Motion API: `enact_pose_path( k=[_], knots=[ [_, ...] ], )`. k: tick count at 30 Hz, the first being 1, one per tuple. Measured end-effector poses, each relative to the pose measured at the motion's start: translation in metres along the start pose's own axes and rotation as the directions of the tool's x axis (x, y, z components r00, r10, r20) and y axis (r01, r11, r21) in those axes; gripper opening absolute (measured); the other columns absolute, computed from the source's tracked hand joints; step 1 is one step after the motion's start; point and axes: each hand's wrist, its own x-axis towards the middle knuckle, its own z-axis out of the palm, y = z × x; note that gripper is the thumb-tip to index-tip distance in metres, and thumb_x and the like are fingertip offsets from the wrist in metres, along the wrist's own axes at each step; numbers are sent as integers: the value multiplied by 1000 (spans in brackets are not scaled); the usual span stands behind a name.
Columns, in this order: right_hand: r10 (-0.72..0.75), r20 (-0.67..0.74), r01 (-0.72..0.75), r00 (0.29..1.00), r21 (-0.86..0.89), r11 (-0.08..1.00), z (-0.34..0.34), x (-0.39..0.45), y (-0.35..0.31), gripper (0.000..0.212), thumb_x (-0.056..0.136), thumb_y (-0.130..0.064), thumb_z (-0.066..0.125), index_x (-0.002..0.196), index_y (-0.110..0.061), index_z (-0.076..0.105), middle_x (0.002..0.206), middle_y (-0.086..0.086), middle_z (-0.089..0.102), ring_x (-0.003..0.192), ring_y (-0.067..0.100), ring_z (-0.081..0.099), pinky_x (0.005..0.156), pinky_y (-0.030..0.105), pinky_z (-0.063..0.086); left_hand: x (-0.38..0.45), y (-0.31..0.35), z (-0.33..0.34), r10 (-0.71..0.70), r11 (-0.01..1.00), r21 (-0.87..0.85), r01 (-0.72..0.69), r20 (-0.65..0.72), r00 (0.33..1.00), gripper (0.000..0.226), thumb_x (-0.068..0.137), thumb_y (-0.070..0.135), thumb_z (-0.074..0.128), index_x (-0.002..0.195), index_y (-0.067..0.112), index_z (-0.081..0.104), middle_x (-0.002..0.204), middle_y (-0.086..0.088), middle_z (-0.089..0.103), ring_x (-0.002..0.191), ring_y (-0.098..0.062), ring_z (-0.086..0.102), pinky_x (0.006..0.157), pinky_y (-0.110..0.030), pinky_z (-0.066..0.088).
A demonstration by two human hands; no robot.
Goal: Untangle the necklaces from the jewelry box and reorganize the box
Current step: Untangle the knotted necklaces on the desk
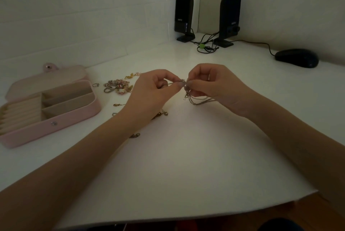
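Where both hands (183,84) pinch the necklaces (197,99), the knot blurs.

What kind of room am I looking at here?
Probably a home computer desk in a corner: two black speakers and a wired mouse sit on the white desk against plain walls.

Pretty dim shot overall, kind of murky with a greenish-grey cast; the brightest patch is the white table (186,156) in the middle, and it fades off toward the edges; soft shadows only, nothing hard, so the light looks diffuse; the two black speakers (228,17) and the mouse (296,57) at the back go nearly solid black, detail lost; wide-angle bend is obvious, table edges and wall lines curve; forearms near the bottom corners look stretched; fine chain detail is mushy, a bit soft and noisy.
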Motion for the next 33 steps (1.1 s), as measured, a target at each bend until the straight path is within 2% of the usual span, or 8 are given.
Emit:
enact_pose_path(
  k=[5,8,13,17,20,23,29,33],
  knots=[
    [1,4,-1,1000,-75,997,2,0,1,9,88,-6,64,91,-14,65,83,5,73,73,14,67,76,25,57,1,-1,0,-1,1000,24,1,9,1000,10,85,15,67,77,13,65,42,9,33,36,-4,25,40,-11,24],
    [-77,-10,74,997,-181,981,2,-1,0,8,87,-7,66,89,-14,69,83,7,73,74,15,67,79,29,55,0,-5,1,29,995,91,-32,31,999,10,84,15,68,76,13,64,38,12,34,35,-3,29,40,-11,26],
    [-153,-21,132,988,-398,908,5,-3,2,11,82,-7,71,77,-17,69,68,-6,68,61,0,60,61,14,49,0,-11,4,63,970,233,-68,29,998,14,81,20,68,69,22,61,38,13,39,38,-3,35,43,-10,28],
    [-147,-6,128,989,-456,881,8,-3,2,20,83,-7,66,75,-25,62,69,-11,64,61,-1,57,59,10,46,1,-10,4,78,955,285,-81,21,997,15,78,20,66,66,26,57,39,15,40,40,-2,38,45,-9,30],
    [-59,-11,51,998,-369,928,8,-2,0,16,87,-7,62,78,-21,62,72,-5,65,62,2,59,64,16,50,1,-10,3,93,947,305,-97,27,995,15,76,18,64,66,26,56,39,15,40,41,-3,38,47,-10,30],
    [61,-31,-66,998,-166,984,6,-1,-4,16,93,-5,53,82,-14,60,72,0,65,60,5,60,67,20,53,1,-10,2,85,948,305,-95,47,995,18,77,14,63,67,25,56,38,15,40,40,-3,37,47,-10,30],
    [163,3,-162,987,113,980,4,-3,-11,16,97,-6,43,84,-12,51,73,2,67,65,13,60,65,25,53,1,-5,1,23,976,216,-40,79,997,20,80,7,63,67,20,57,37,12,37,36,-3,35,40,-7,32],
    [166,-18,-162,986,124,979,2,-3,-11,16,95,-5,45,83,-13,52,60,-2,58,56,11,51,58,23,43,1,-6,1,2,977,211,-20,86,996,17,81,8,62,68,19,58,37,12,38,36,-4,35,42,-7,31]
  ],
)
